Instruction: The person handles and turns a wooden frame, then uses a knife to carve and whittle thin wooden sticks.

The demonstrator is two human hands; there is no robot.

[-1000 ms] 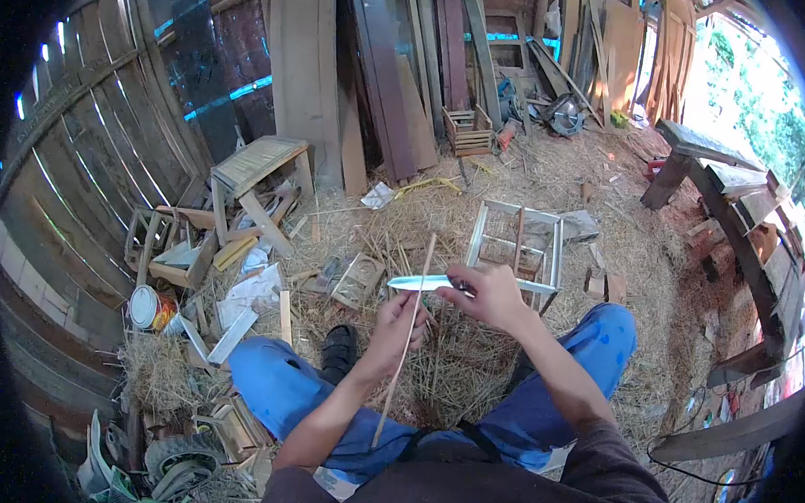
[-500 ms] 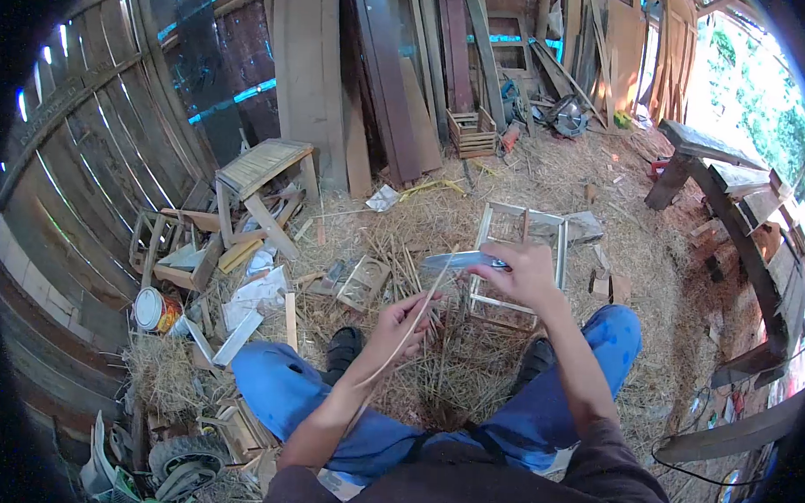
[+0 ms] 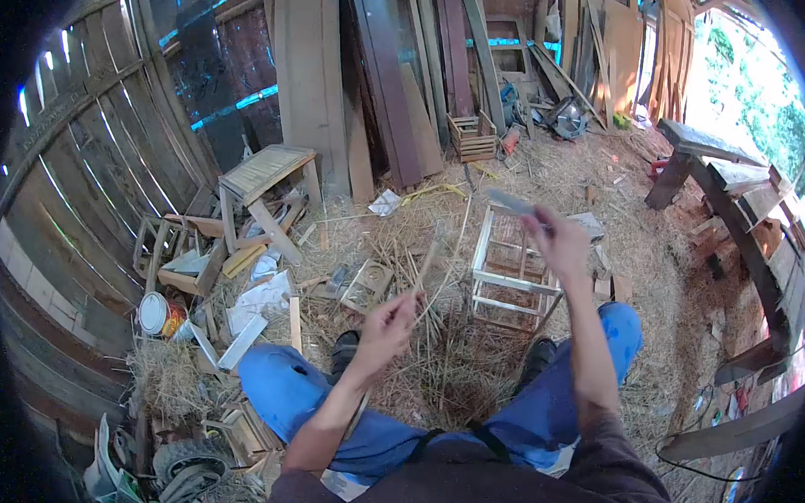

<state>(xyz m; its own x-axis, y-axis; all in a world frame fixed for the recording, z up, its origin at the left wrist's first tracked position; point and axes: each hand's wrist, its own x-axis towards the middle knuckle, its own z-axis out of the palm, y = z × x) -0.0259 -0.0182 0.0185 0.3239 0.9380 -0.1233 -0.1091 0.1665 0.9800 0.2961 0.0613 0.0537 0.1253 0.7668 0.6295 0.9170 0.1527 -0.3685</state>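
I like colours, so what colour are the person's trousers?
The trousers are bright blue, seen best over both knees in the head view.

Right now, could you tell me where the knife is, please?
In the head view, the knife is in the raised right hand, right of centre, above the white wooden frame on the straw.

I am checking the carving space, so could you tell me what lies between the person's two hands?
In the head view, between the left hand and the right hand lies only the upper stretch of the thin stick, over straw-covered ground.
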